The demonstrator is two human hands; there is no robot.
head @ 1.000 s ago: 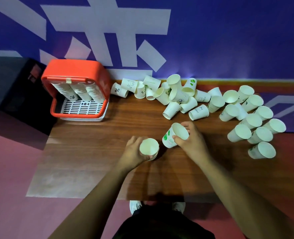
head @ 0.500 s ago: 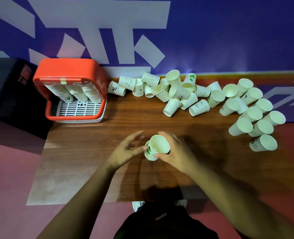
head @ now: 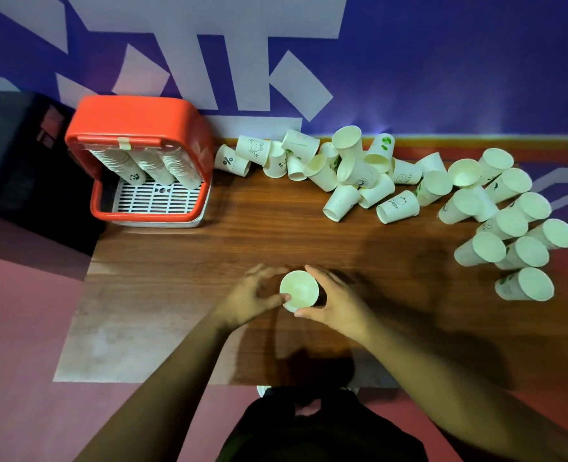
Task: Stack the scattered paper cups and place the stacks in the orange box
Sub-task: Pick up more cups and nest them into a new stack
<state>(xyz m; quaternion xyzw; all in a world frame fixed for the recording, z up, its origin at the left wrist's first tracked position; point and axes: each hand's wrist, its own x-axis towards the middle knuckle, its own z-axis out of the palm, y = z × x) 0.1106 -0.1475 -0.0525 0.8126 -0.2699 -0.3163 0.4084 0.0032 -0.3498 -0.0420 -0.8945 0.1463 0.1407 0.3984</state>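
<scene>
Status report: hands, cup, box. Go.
Right hand grips cup, mouth up; left hand open, thumb touching it. Orange box holds three stacks. Loose cups far and right, none between cup and box.

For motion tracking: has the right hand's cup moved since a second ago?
Yes. The cup moved left and nearer the person, away from the Bear cup.

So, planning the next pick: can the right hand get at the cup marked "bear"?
Probably yes: the bear cup lies at the heap's near edge, bare table between it and the right hand, though that hand grips the upright cup.
</scene>
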